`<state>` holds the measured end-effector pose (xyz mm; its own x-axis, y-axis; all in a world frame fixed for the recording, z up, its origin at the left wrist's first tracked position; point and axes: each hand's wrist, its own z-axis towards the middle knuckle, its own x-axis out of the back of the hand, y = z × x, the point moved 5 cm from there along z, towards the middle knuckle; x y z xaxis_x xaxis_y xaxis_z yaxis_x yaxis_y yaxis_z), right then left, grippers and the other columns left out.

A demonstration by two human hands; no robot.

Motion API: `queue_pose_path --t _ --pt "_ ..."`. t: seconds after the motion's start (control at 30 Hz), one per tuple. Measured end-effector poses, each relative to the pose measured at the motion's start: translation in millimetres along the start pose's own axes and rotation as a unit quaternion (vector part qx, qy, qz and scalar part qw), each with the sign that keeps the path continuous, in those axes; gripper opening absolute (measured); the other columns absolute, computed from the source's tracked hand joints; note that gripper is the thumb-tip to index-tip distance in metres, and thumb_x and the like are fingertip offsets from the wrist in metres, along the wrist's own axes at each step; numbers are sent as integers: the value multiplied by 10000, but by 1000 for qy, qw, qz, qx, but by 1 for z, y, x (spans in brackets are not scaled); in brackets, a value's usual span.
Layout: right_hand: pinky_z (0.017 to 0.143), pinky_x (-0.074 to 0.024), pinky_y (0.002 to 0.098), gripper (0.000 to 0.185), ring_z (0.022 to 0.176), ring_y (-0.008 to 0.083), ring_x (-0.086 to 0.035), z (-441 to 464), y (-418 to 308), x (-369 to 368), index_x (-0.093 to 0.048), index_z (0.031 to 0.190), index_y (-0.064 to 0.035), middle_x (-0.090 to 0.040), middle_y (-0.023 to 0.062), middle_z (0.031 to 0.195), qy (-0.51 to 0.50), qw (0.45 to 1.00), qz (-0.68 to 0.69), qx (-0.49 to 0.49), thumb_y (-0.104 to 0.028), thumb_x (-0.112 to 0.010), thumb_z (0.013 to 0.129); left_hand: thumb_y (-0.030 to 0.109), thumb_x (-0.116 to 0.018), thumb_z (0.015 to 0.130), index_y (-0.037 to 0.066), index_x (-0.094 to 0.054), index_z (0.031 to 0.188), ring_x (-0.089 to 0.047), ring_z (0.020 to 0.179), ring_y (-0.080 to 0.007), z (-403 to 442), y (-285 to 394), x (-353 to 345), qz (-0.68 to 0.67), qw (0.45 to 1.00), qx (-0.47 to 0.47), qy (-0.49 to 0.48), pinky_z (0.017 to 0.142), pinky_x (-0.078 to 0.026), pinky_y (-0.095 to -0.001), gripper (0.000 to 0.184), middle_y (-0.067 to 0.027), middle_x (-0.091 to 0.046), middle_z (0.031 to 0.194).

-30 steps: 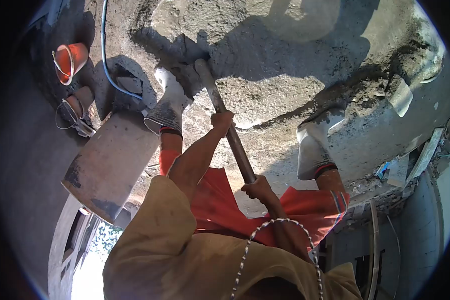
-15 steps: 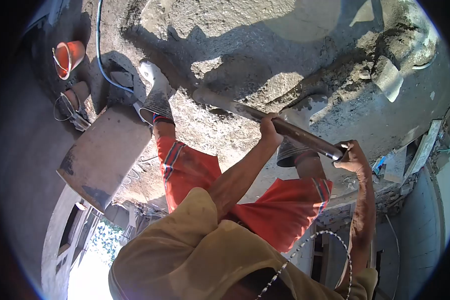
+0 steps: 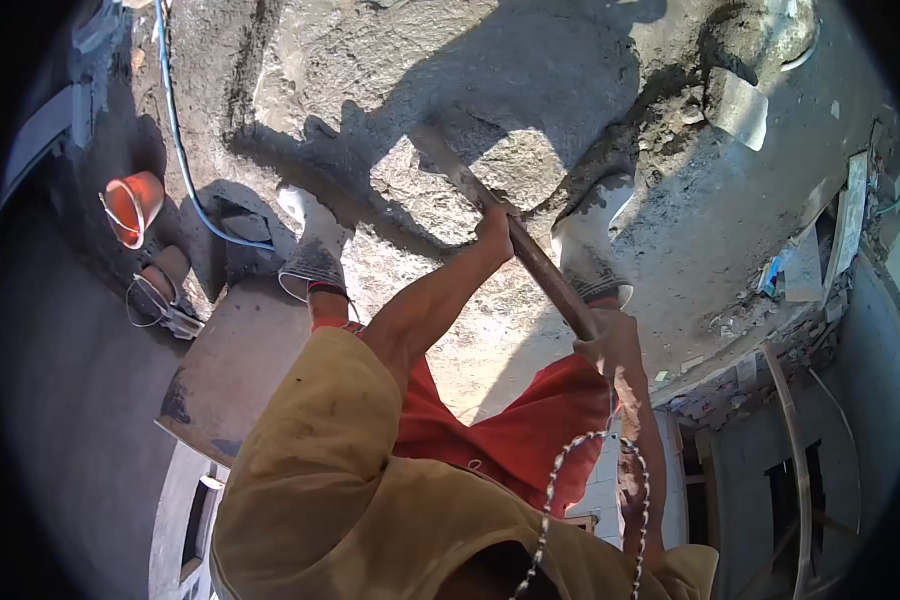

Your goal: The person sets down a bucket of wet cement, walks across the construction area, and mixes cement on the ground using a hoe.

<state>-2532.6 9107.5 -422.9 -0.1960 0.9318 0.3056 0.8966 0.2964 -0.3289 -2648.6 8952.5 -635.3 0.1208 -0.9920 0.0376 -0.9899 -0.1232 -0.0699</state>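
Note:
Both of my hands are closed round the pole of a long-handled tool (image 3: pixel 545 268), which slants up and left from my body. My left hand (image 3: pixel 495 232) grips it partway along, and my right hand (image 3: pixel 610 345) holds it close to the near end. The far end, coated grey, reaches the wet mortar (image 3: pixel 530 90) in front of me; its head cannot be made out there. My two mud-smeared boots (image 3: pixel 315 240) stand apart at the near side of the mortar.
To the left are an orange bucket (image 3: pixel 135 205), a second container (image 3: pixel 165 272) on its side, a blue hose (image 3: pixel 182 150) and a large board (image 3: pixel 245 365). A broken slab (image 3: pixel 738 108) lies at the upper right. Wood scraps (image 3: pixel 850 210) line the right edge.
The tool's far end has moved forward over the mortar, and its pole now slants more steeply. My left hand has moved forward and left, my right hand left and back towards my body.

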Motion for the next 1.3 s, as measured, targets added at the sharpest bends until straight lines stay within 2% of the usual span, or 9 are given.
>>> queue_pose_path --t 0.1,0.5,0.6,0.7,0.77,0.9,1.1,1.23,1.3 --pt "619 -468 335 351 611 228 -593 15 -41 -11 -639 887 -36 -619 145 688 -8 997 0 -80 -197 -707 582 138 -575 687 76 -495 730 -494 590 -220 13 59 22 45 997 -51 35 581 -442 -375 110 -87 -497 653" --pt "750 -491 387 446 846 351 -615 225 -264 -178 -585 915 43 -620 237 852 -59 977 180 98 -262 -645 595 107 -560 756 6 -521 692 -505 500 -172 -14 446 43 263 881 -384 85 471 -435 -315 126 -83 -514 589" --pt "772 -480 400 484 849 343 -615 160 -213 -238 -579 977 26 -624 222 879 -30 975 220 20 -295 -641 620 132 -630 708 -16 -566 749 -513 491 -186 33 355 99 277 909 -292 110 476 -421 -342 166 -94 -544 599" --pt "646 -485 359 457 688 280 -616 45 -129 -272 -590 931 14 -619 177 756 -62 977 188 -84 -274 -680 587 202 -623 559 -128 -568 797 -576 641 -249 16 217 159 447 812 -271 260 611 -452 -387 411 -158 -596 660" --pt "637 -486 377 362 707 294 -629 -30 -119 -243 -599 851 3 -627 185 746 -114 967 188 -131 -236 -676 591 100 -636 613 -57 -535 790 -572 534 -201 -35 140 170 277 937 -184 101 505 -479 -324 257 -127 -567 653" --pt "630 -484 386 310 706 300 -631 -120 -95 -254 -597 855 2 -630 180 750 -112 962 179 -176 -182 -660 614 42 -618 665 -7 -488 861 -532 466 -190 -104 68 204 187 965 -135 123 421 -450 -304 240 -75 -510 605" --pt "637 -492 408 317 691 313 -631 -85 -136 -224 -586 890 -26 -627 179 735 -56 977 113 -174 -215 -656 646 33 -580 675 15 -509 814 -513 460 -183 -102 130 181 128 975 -167 67 424 -452 -303 157 -69 -512 630" --pt "607 -497 417 329 654 343 -622 5 -164 -201 -570 895 -39 -620 171 686 83 990 76 -85 -224 -676 644 114 -565 707 29 -530 764 -522 496 -210 -61 214 113 69 984 -83 -140 473 -461 -332 108 -88 -517 613" --pt "604 -492 425 336 639 347 -617 58 -195 -170 -550 912 -43 -613 169 678 135 988 65 -19 -212 -681 653 151 -577 672 48 -526 738 -542 560 -201 -72 277 49 118 965 -187 -138 509 -461 -323 133 -68 -522 638"
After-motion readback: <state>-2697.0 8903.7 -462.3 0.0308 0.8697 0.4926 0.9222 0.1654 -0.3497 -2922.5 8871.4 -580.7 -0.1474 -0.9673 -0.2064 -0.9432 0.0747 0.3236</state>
